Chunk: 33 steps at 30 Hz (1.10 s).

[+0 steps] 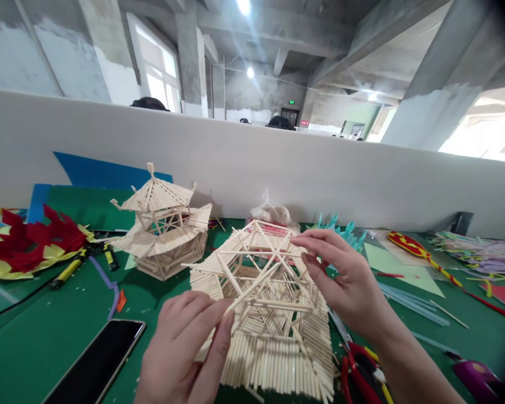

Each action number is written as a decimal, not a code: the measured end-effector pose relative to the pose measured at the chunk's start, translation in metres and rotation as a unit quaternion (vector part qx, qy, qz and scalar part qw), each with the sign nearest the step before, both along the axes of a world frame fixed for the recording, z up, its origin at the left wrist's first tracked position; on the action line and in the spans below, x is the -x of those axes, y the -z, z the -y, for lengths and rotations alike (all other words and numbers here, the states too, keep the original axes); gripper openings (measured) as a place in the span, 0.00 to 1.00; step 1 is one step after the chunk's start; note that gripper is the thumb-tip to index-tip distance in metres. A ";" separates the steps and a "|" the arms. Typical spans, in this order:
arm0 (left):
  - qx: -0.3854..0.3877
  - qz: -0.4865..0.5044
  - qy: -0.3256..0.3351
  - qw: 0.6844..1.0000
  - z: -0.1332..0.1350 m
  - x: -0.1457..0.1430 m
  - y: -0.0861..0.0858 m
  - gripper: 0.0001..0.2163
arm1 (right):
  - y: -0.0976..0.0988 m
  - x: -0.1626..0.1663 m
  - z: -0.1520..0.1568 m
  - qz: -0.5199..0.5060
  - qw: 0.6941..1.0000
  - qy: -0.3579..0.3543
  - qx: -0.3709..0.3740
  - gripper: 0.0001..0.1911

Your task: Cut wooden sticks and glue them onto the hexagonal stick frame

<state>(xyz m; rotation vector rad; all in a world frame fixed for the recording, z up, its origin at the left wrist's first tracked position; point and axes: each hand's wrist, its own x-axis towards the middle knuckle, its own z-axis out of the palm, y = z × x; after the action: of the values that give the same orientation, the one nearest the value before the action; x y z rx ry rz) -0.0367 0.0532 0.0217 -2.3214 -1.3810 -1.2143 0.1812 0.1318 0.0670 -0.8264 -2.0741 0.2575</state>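
Gripping the stick roof frame (263,303) from both sides, I've got my left hand (185,353) closed on its near-left edge, thumb and fingers pinching the sticks. My right hand (345,280) is half open, fingertips touching the frame's upper right rim. The frame sits tilted on the green mat (46,342) at centre. Behind it to the left stands a finished stick pavilion (162,227). A dark phone (96,362) lies near my left hand, red-handled pliers (359,370) under my right wrist.
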 end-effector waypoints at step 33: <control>-0.025 0.042 -0.027 0.998 -0.007 -0.013 0.006 0.05 | 0.035 -0.001 0.015 -0.065 0.996 0.041 0.051 0.12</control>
<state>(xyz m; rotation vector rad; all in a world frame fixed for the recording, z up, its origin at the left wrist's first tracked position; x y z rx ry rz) -0.0240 0.0600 0.0157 -2.2077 -1.4132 -1.3286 0.1818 0.1166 0.0322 -0.9285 -1.9149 0.3650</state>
